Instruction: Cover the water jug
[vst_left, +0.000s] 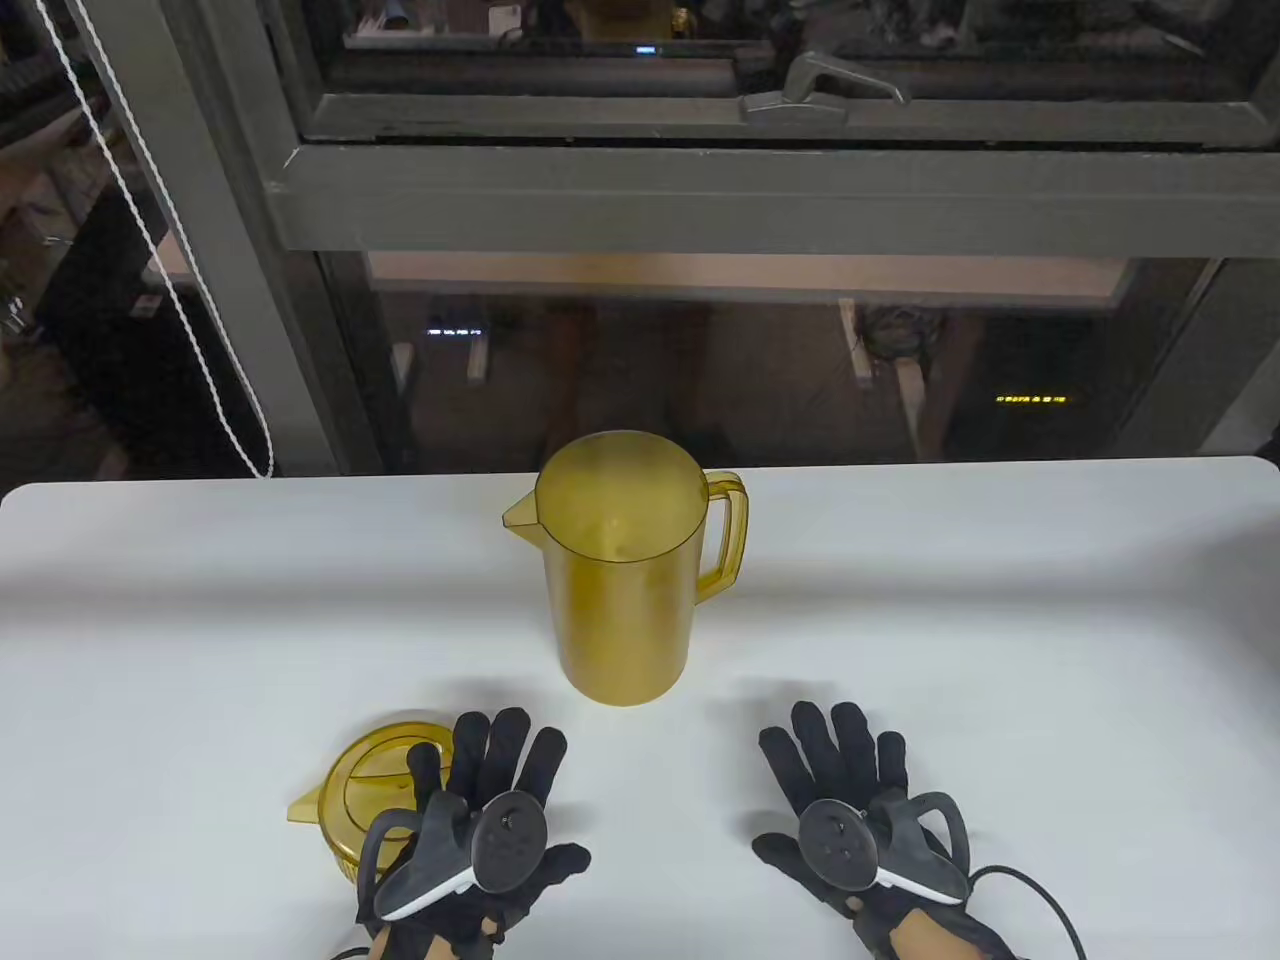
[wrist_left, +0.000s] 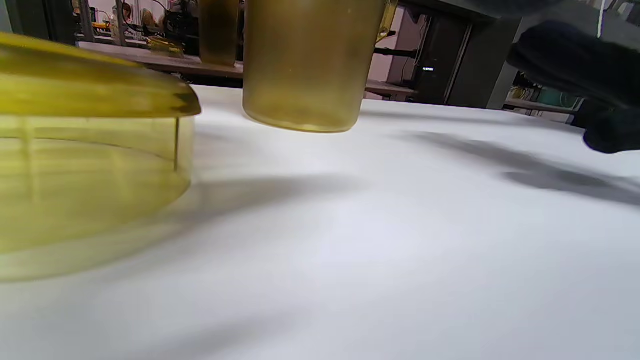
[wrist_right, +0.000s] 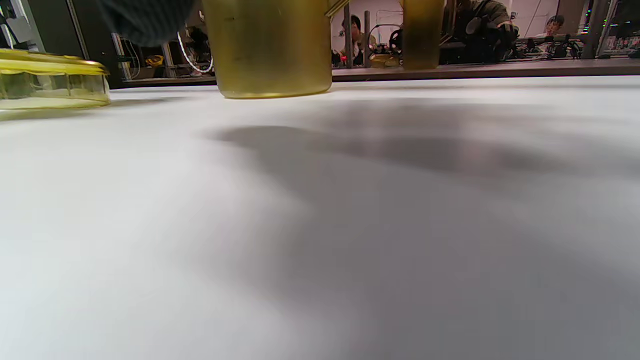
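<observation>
A translucent yellow water jug (vst_left: 620, 570) stands upright and uncovered in the middle of the white table (vst_left: 1000, 620), handle to the right, spout to the left. Its yellow lid (vst_left: 365, 785) lies flat on the table at the front left. My left hand (vst_left: 490, 775) hovers with straight fingers just right of the lid, partly over its right edge. My right hand (vst_left: 840, 760) lies open, fingers spread, to the front right of the jug, holding nothing. The left wrist view shows the lid (wrist_left: 85, 150) close by and the jug base (wrist_left: 305, 75) behind. The right wrist view shows jug (wrist_right: 270, 50) and lid (wrist_right: 50, 80).
Behind the table's far edge stands a dark window frame (vst_left: 700, 200) with a white cord (vst_left: 180, 300) hanging at the left. A black cable (vst_left: 1040, 900) trails from my right wrist.
</observation>
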